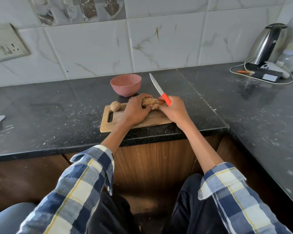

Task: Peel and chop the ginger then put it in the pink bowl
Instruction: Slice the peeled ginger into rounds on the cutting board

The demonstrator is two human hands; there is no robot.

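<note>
Nearest, the person's lap in dark trousers and two plaid sleeves (pixel 85 181), blue, white and yellow, rolled back to mid-forearm. A dark rounded seat edge shows at the lower left, cut off by the frame.

On the black speckled counter (pixel 41 125), at its front edge, lies a wooden cutting board (pixel 112 123) with a slot handle at its left end. Both hands sit over the board's right half and hide much of it.

The left hand (pixel 136 109) curls round the ginger (pixel 150 103), fingers wrapped over the root's left part; only a pale brown knobbly patch shows between the two hands. The right hand (pixel 173 109) grips the orange handle of a knife (pixel 159 90), thumb and fingertips also touching the ginger's right end. The blade points up and away, tilted left, clear of the root. How much skin is off the ginger: cannot tell.

A small round brown lump (pixel 115 105) rests on the board's far left corner; what it is stays unclear.

Just beyond the board stands the pink bowl (pixel 125 84), upright; its inside looks bare.

Far right, a steel kettle (pixel 269 43) with a white cord and small devices beside it, partly cut off. Far left on the tiled wall, a socket panel (pixel 6 43). No writing is readable anywhere.
</note>
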